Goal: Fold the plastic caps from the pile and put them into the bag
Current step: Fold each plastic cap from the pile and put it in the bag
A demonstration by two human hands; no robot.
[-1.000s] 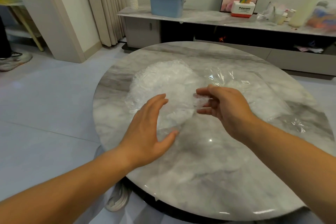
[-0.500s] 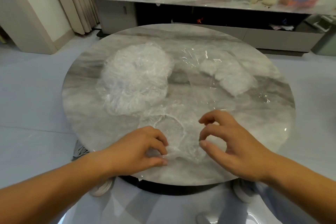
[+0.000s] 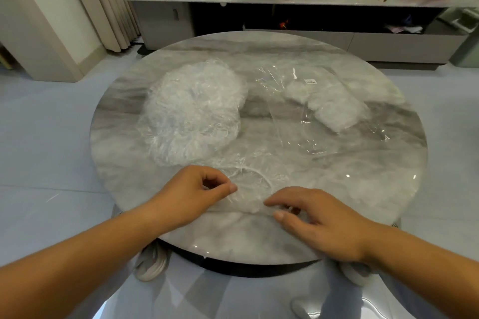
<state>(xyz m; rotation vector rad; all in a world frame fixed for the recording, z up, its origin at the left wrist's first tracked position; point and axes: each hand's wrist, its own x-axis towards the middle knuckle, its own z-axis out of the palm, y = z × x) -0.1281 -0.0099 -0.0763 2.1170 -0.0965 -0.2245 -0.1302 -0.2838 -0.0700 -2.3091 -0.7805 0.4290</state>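
Lowered, the right hand joins the left hand pinching the crinkly, filmy round cap.

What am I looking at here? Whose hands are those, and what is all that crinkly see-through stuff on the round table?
There is no machine here. These are a person's two bare hands, filmed by a camera worn on the person's head that looks forward and down. That is the only view.

On the round marble table there is a fluffy pile of clear plastic caps on the left. On the right is a clear bag with some folded caps already inside.

Near the front edge lies one plastic cap. The left hand pinches its edge, and the right hand grips its other side, probably to fold it.
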